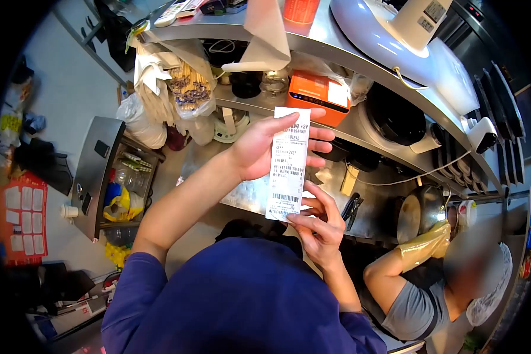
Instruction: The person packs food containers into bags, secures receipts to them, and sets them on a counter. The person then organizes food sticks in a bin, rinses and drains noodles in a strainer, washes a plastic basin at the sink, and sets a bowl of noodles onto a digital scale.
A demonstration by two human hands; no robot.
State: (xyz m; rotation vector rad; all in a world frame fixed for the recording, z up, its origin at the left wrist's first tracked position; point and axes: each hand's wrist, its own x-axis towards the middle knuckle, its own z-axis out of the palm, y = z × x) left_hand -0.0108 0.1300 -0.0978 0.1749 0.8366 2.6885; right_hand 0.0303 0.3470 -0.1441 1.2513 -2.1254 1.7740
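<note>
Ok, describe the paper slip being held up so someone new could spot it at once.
Start at the long steel counter under the shelf, then find the orange box on it. Just in front, the left hand and right hand hold a receipt upright between them. It is the only long white strip with printed lines and a barcode near its bottom.

The receipt (288, 166) is white with black print and a barcode near its lower end. The printer (317, 96) behind it is orange with a white label. The person's sleeves (242, 301) are dark blue. A co-worker's glove (423, 243) is yellow, their shirt (416, 310) grey.
</note>
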